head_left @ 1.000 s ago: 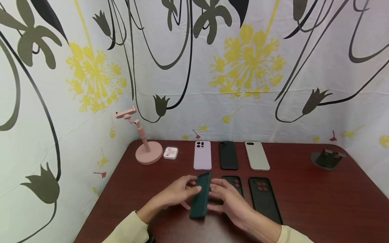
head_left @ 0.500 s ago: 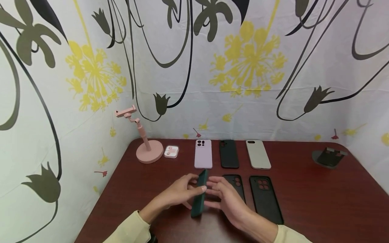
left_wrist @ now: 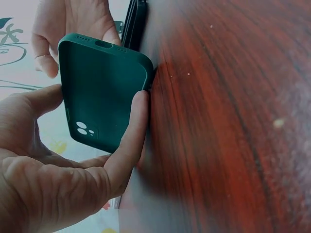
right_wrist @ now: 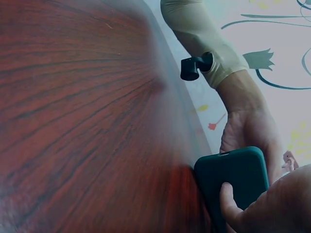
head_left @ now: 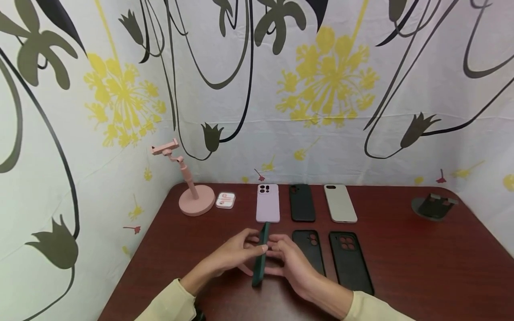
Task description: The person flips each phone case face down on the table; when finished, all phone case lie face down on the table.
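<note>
A dark green phone case [head_left: 261,256] stands on its long edge at the middle front of the table. My left hand [head_left: 237,253] grips it by its two long edges, thumb on the upper one. The left wrist view looks into its hollow inner side, with camera holes at the far end. On the outer side is my right hand [head_left: 291,264], its fingers stretched toward the case. One fingertip [right_wrist: 226,189] lies against the flat back in the right wrist view. Right of that hand lie two black phone cases, one nearer [head_left: 307,245] and one farther right [head_left: 351,263].
A lilac case [head_left: 267,205], a black case [head_left: 302,205] and a pale grey case [head_left: 340,205] lie in a row behind. At the back left are a pink stand [head_left: 196,200] and a small white square box [head_left: 225,200]; a dark folding stand [head_left: 433,207] is at right.
The green case has turned from showing its inner face to nearly edge-on in the head view. My right hand has moved left, up to its back.
</note>
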`<state>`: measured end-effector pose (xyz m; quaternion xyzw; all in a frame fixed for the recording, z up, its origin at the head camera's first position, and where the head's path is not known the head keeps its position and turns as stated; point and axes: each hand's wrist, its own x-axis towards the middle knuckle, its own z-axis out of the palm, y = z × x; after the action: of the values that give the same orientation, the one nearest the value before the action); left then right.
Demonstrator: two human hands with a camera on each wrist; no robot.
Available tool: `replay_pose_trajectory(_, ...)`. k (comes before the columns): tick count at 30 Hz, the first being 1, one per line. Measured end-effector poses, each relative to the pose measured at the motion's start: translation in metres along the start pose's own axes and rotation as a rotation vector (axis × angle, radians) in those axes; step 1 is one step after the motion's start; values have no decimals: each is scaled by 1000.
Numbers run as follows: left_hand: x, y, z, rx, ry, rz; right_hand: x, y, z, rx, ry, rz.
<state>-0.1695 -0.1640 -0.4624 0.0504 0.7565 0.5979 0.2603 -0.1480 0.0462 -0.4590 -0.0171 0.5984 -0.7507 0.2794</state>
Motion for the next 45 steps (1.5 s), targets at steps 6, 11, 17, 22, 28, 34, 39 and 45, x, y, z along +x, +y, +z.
replay_pose_trajectory(6, -2, -2, -2, -36, -9, 12, 3, 5, 1, 14, -14, 12)
replay_pose_trajectory(11, -4, -3, -6, -90, -17, 47, 5, 8, 2, 23, -23, 13)
replay_pose_trajectory(17, -6, -4, -11, -197, -15, 94, 4, 12, 3, -2, -25, 3)
replay_pose_trajectory(22, -9, -2, -14, -230, -21, 97, 3, 13, 3, -26, -39, 4)
replay_pose_trajectory(28, -13, 0, -18, -227, -27, 102, 4, 12, 3, -61, -14, 18)
replay_pose_trajectory(34, -16, 0, -20, -239, -24, 118, 5, 9, 5, -100, 34, 31)
replay_pose_trajectory(39, -19, -7, -21, -280, -11, 115, 3, 7, 10, -122, 70, 30)
replay_pose_trajectory(45, -17, -11, -19, -321, -23, 125, -1, 8, 9, -106, 118, 1)
